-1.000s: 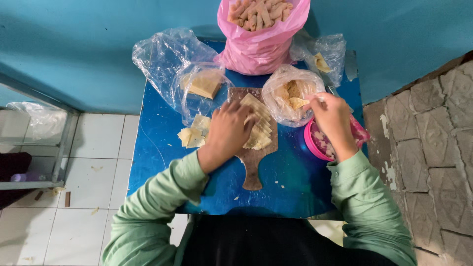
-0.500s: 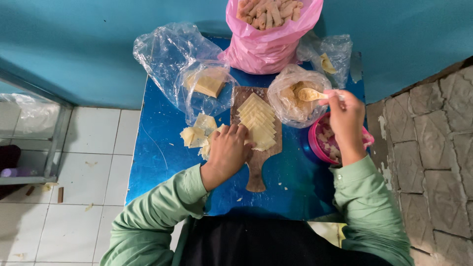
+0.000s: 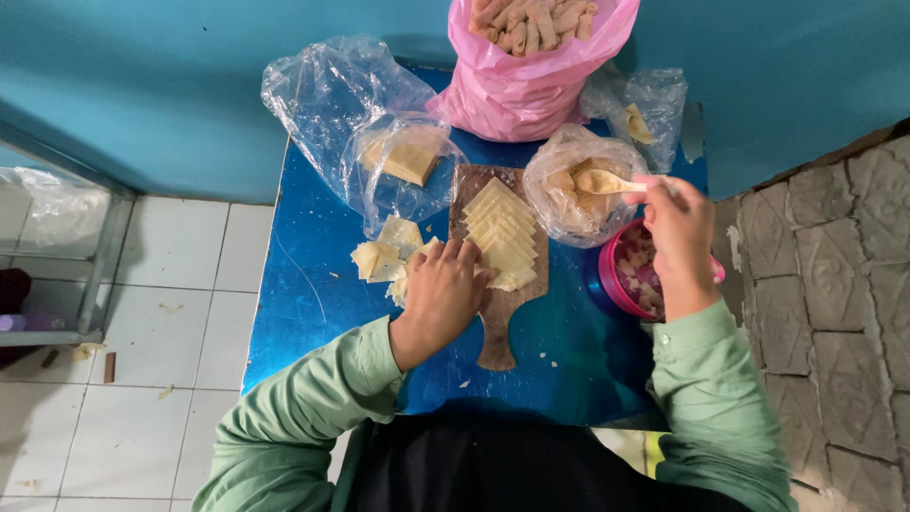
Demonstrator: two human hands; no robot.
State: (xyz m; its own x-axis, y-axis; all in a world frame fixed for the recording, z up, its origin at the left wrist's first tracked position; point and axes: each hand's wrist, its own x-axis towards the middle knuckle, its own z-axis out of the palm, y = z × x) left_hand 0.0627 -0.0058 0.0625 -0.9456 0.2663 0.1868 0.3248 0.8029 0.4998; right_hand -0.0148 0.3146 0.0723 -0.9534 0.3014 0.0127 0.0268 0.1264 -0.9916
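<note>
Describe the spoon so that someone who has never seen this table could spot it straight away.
Start at the blue table and find the big pink bag of rolls at its far edge. Just in front of it sits a clear bag of filling, and the right hand holds the spoon over it. It is the only utensil, pale and heaped with filling.

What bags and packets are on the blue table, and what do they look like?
Pink plastic bag: back of the table, open, full of tan rolled sticks.
Clear bag: back left, crinkled, holding pale yellow squares.
Clear bag of filling: right of the wooden board, round and open; the right hand holds a spoon over it.
Small clear bag: back right, nearly empty.
No labels, signs or screens in view.
</note>
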